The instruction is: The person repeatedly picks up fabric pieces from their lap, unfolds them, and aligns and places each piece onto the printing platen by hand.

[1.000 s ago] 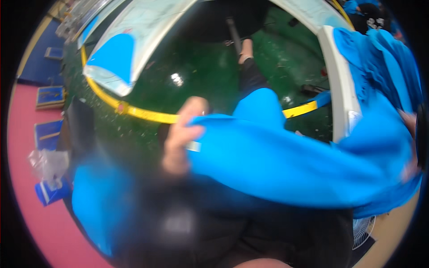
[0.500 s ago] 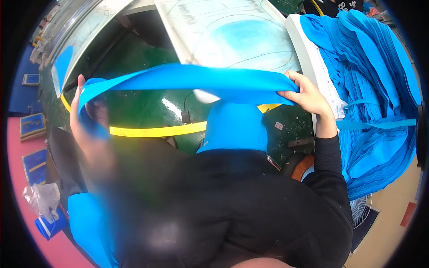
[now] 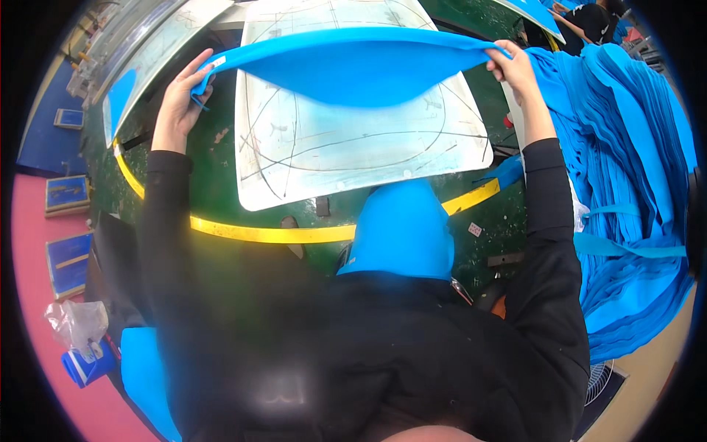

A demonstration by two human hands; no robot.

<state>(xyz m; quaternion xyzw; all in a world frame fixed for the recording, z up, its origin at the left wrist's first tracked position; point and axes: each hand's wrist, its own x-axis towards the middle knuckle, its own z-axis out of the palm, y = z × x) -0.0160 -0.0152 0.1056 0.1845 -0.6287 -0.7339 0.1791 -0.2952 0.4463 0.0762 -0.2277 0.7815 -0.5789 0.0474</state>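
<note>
A bright blue piece of fabric (image 3: 346,70) is stretched between my two hands, with its middle sagging in a curve. My left hand (image 3: 183,103) is closed on the left end, where a small white tag shows and a corner hangs below the fingers. At the other end, my right hand (image 3: 514,74) pinches the right corner between thumb and fingers. Beneath and beyond the fabric lies a pale board (image 3: 353,158) with dark curved lines and rounded corners; the fabric covers part of it from sight.
On my right is a thick stack of blue fabric pieces (image 3: 626,140). A yellow strip (image 3: 280,234) curves across the green floor (image 3: 221,166). More blue cloth (image 3: 405,228) lies at my front. Another board (image 3: 162,66) stands at far left; a person (image 3: 589,22) is at far right.
Both hands have risen and moved farther away, carrying the fabric up over the board. The fabric is now spread wider and its middle hangs down. More of the board shows below it.
</note>
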